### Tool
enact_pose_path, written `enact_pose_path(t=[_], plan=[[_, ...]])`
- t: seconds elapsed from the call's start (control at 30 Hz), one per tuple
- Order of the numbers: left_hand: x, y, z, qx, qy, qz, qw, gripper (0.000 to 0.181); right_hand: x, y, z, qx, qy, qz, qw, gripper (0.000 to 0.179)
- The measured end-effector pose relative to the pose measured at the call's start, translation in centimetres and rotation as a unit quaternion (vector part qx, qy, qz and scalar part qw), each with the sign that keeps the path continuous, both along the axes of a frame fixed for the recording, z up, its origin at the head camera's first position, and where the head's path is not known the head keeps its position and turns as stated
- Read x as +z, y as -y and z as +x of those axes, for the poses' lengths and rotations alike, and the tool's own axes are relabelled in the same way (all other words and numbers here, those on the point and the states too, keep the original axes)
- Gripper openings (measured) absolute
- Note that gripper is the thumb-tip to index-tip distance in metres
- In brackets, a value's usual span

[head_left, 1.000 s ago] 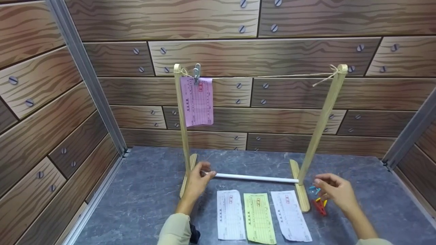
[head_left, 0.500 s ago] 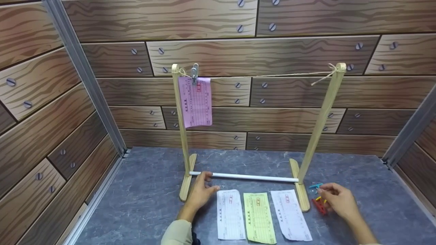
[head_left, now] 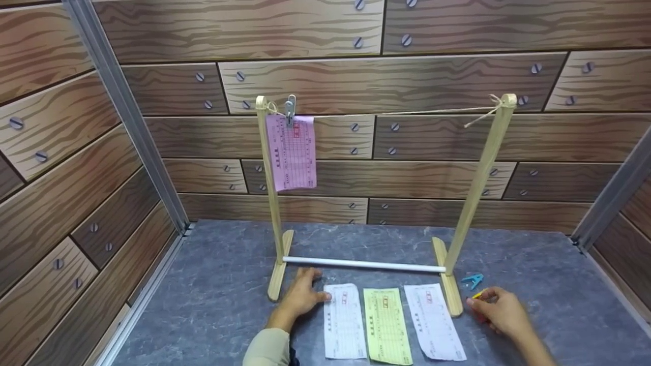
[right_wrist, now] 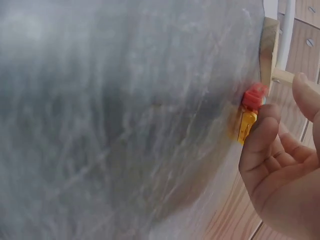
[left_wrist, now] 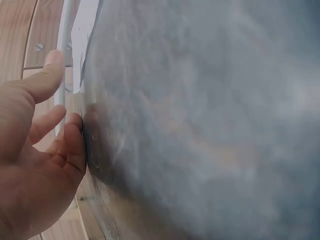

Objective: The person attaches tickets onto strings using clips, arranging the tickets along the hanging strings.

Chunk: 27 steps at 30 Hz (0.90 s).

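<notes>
My left hand [head_left: 301, 296] rests on the table with its fingers loosely bent, its thumb at the edge of the left white paper slip [head_left: 345, 325]. My right hand [head_left: 503, 312] is over the clothespins at the right, fingers bent and thumb apart from them. In the right wrist view a red clothespin [right_wrist: 254, 97] and a yellow clothespin [right_wrist: 246, 125] lie right at its fingertips. A blue clothespin [head_left: 474, 280] lies just beyond that hand. A pink slip [head_left: 295, 162] hangs from the string [head_left: 407, 113] by a metal clip [head_left: 290, 109].
A wooden post [head_left: 273, 203] on the left and another post [head_left: 473, 203] on the right hold up the string. A white rod [head_left: 363, 264] joins their feet. A yellow-green slip [head_left: 387, 325] and a second white slip [head_left: 435, 323] lie in front.
My left hand has let go of the white rod and come down nearer me, beside the left slip. The right hand has lowered over the red and yellow clothespins, uncovering the blue one.
</notes>
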State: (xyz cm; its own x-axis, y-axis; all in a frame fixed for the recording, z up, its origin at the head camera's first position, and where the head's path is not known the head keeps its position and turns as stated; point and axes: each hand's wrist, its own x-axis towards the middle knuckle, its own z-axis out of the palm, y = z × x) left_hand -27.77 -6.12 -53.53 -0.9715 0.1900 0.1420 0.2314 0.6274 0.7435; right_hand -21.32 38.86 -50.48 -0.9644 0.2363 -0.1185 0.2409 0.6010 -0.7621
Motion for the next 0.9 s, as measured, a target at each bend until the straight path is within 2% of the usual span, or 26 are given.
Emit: enact_pose_path(t=[0.1, 0.27, 0.4, 0.53, 0.67, 0.8, 0.9], plan=[[0.1, -0.1, 0.1, 0.005, 0.008, -0.026, 0.9996, 0.050, 0.1, 0.2, -0.2, 0.008, 0.031, 0.043, 0.9986, 0.052], [0.2, -0.3, 0.2, -0.004, 0.005, -0.042, 0.9991, 0.040, 0.3, 0.5, -0.7, 0.024, 0.038, 0.133, 0.9900, 0.054], [0.2, -0.4, 0.1, -0.017, 0.001, -0.038, 0.9991, 0.030, 0.3, 0.8, -0.9, 0.031, 0.036, 0.178, 0.9829, 0.041], [0.2, -0.2, 0.1, -0.036, -0.007, -0.031, 0.9989, 0.029, 0.3, 1.0, -0.9, 0.044, 0.030, 0.198, 0.9788, 0.028], [0.3, 0.0, 0.1, -0.050, -0.017, -0.025, 0.9983, 0.031, 0.4, 1.1, -0.7, 0.047, -0.008, 0.158, 0.9863, 0.024], [0.4, 0.2, 0.1, -0.050, -0.016, -0.011, 0.9986, 0.035, 0.6, 1.6, -0.6, 0.036, -0.055, 0.037, 0.9972, 0.027], [0.4, 0.3, 0.1, -0.050, -0.009, 0.002, 0.9987, 0.040, 0.8, 2.0, -0.4, 0.028, -0.080, -0.065, 0.9943, 0.030]])
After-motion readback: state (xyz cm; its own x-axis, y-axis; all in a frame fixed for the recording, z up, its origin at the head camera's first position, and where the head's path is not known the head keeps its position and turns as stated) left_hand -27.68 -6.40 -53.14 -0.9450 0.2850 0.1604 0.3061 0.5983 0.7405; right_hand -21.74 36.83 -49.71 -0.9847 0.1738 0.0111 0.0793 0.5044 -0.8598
